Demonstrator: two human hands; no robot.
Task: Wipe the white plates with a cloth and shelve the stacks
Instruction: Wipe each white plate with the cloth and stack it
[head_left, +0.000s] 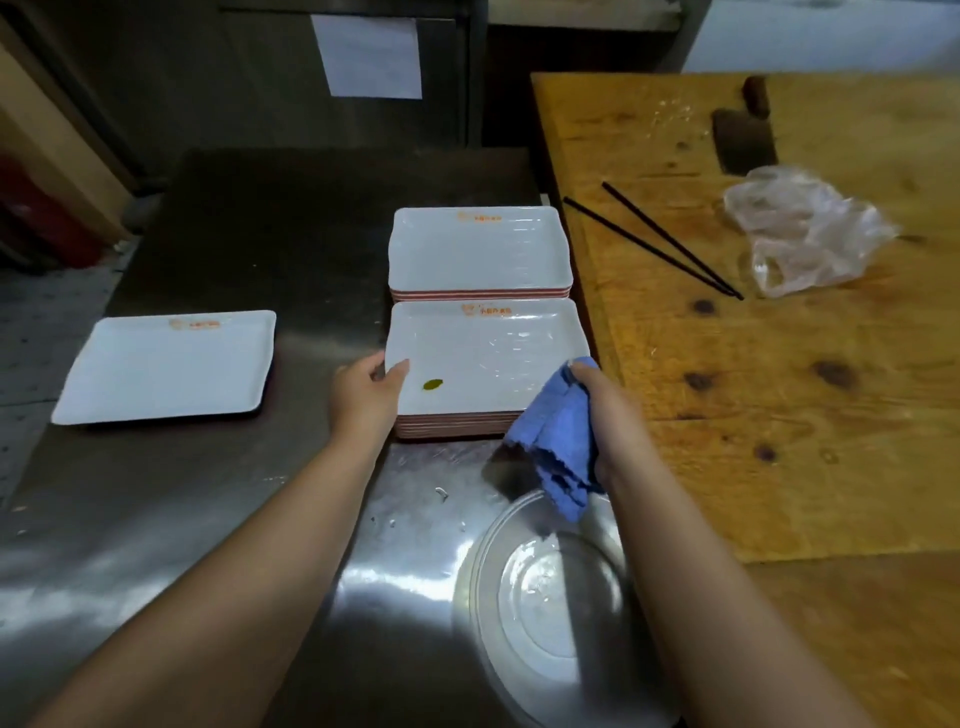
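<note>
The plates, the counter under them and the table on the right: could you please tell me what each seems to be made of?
The plates look like glossy white melamine or glazed ceramic, going by their sheen, thin pinkish stacked edges and printed orange logo; I cannot tell which. The counter looks like brushed stainless steel, grey with bright reflections and fine scratches. The table is clearly wood, with visible grain, dark knots and a worn matte surface.

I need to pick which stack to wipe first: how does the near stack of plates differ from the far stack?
The near stack has a greenish spot on its top plate; the far stack's top plate shows none. The left hand holds the near stack's left edge and the right hand, gripping the blue cloth, is at its right corner; nothing touches the far stack. Both are white rectangular plates with an orange logo, on the steel counter.
</note>
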